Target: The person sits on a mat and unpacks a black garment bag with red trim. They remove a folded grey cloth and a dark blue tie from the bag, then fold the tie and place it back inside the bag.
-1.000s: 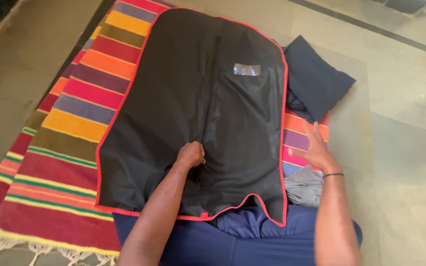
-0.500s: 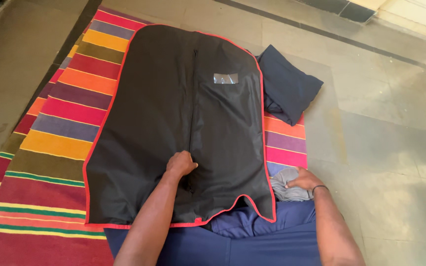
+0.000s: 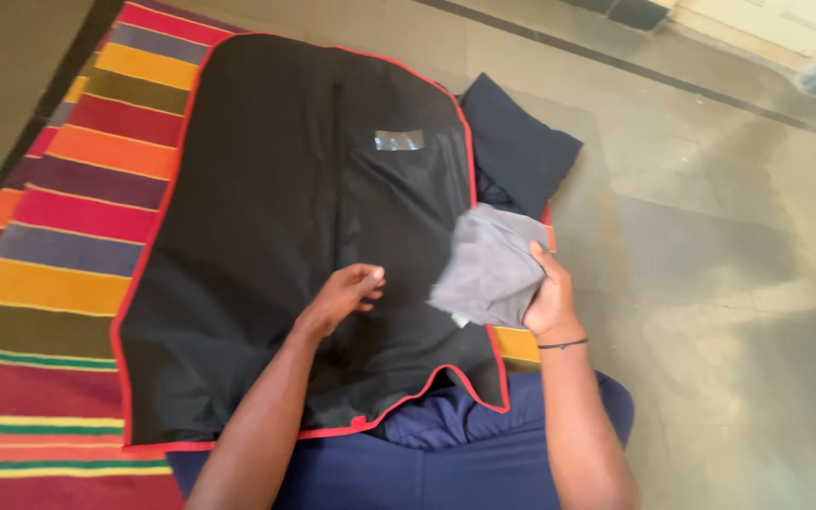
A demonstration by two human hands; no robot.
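Right hand point(image 3: 548, 295) grips a folded grey cloth point(image 3: 489, 269), lifted just over the right edge of a black garment bag point(image 3: 285, 217) with red piping. Left hand point(image 3: 344, 295) rests on the bag's lower middle, fingers loosely curled, holding nothing. Bag lies flat on a striped rug point(image 3: 59, 227); dark navy folded garment point(image 3: 519, 146) beside it on the stone floor point(image 3: 710, 236)

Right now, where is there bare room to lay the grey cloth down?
Free: the upper black garment bag above the left hand, and the stone floor right of the right hand holding the grey cloth. Crowded: by the navy folded garment.
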